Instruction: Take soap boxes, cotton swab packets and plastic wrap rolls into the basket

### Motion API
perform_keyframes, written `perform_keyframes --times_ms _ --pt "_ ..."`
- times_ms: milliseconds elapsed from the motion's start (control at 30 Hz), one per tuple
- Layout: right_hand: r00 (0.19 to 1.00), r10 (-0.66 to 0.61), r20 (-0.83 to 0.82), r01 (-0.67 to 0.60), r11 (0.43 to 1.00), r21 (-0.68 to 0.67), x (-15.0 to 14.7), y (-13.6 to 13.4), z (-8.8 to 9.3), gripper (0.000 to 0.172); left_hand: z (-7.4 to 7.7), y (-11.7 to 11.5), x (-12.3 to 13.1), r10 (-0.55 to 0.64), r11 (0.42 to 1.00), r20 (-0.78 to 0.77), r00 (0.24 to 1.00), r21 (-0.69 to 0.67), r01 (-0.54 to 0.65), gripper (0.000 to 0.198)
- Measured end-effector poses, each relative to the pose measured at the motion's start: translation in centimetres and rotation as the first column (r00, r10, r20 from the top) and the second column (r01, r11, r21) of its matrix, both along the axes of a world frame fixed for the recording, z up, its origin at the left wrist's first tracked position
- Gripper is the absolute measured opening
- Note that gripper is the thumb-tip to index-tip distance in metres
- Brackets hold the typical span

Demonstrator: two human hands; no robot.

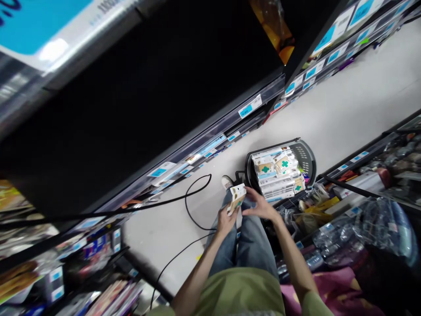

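Note:
In front of my knees, my left hand (pixel 226 220) is closed around a white and tan flat package (pixel 237 196), gripping its lower end. My right hand (pixel 259 205) is just to the right, its fingers spread and a fingertip close to the package's edge; whether it touches is unclear. Beyond the hands, a dark grey shopping basket (pixel 312 160) stands on the floor. Stacked inside it are white packages (pixel 278 182), some with tan panels and green cross marks like the top of the pile.
A shelf unit with a dark bay (pixel 158 87) and blue-white price labels (pixel 250 106) runs along the left. Black cables (pixel 187 197) loop over the pale floor (pixel 164 250). Plastic-wrapped goods (pixel 381 228) line the right side.

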State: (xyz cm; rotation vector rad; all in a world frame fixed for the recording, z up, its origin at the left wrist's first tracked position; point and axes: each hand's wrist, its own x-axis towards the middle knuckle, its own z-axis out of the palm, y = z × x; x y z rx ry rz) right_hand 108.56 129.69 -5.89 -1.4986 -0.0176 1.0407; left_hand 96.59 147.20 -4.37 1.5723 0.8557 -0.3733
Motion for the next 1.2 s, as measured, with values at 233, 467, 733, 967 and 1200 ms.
perform_keyframes --times_ms 233,467,733,967,1200 --pt "0.796 0.167 0.582 0.375 0.620 -0.689 15.7 -9.5 -10.1 0.101 2.2 2.5 0.0 0.052 0.988 -0.097 0.994 -0.138 -0.065 0.051" --pt "0.887 0.275 0.370 0.238 0.415 -0.878 14.3 -9.9 -16.3 0.103 2.9 1.5 1.0 0.121 0.975 -0.117 0.986 -0.173 -0.140 0.048" --pt "0.877 0.243 0.414 0.291 0.416 -0.861 11.0 -9.7 -15.9 0.089 3.4 0.0 1.3 0.127 0.988 -0.087 0.988 -0.079 -0.134 0.037" --pt "0.880 0.197 0.431 0.305 0.461 -0.833 10.4 -9.4 -14.8 0.092 5.6 0.1 1.8 0.164 0.980 -0.015 0.986 -0.113 -0.164 0.043" --pt "0.814 -0.109 0.571 0.524 0.562 -0.640 10.3 -7.9 -4.4 0.076 11.5 0.5 3.3 0.220 0.953 0.005 0.975 -0.215 -0.214 0.052"
